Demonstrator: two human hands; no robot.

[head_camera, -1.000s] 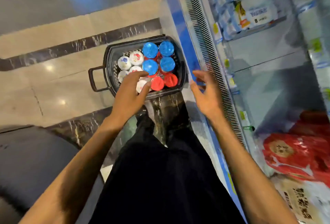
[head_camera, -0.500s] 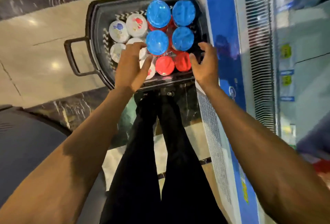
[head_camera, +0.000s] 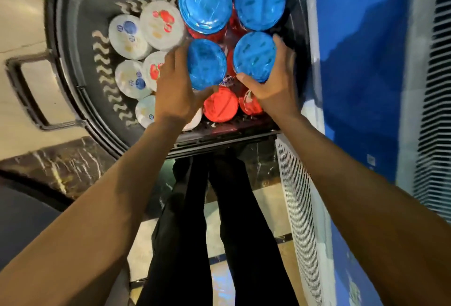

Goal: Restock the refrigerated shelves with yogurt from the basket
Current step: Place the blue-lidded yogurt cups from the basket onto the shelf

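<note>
left hand (head_camera: 178, 91): wraps round left blue yogurt (head_camera: 207, 63) | right hand (head_camera: 271, 83): wraps round right blue yogurt (head_camera: 255, 55) | both blue yogurts: upright, side by side, in the right half of the basket (head_camera: 73, 13) | white yogurts (head_camera: 127, 37): by its left edge

This is a grocery shop aisle beside a refrigerated display case. Along the right runs the case's blue-and-white front (head_camera: 361, 62), with a slatted air vent (head_camera: 434, 86) at the far right and a white mesh panel (head_camera: 300, 208) nearer. On the polished cream and dark-veined stone floor (head_camera: 22, 25) stands a dark plastic shopping basket (head_camera: 80, 1) packed with matching stock: blue-lidded tubs (head_camera: 205, 1), red-lidded pots (head_camera: 220, 104) and white printed cups (head_camera: 125, 37).
</note>
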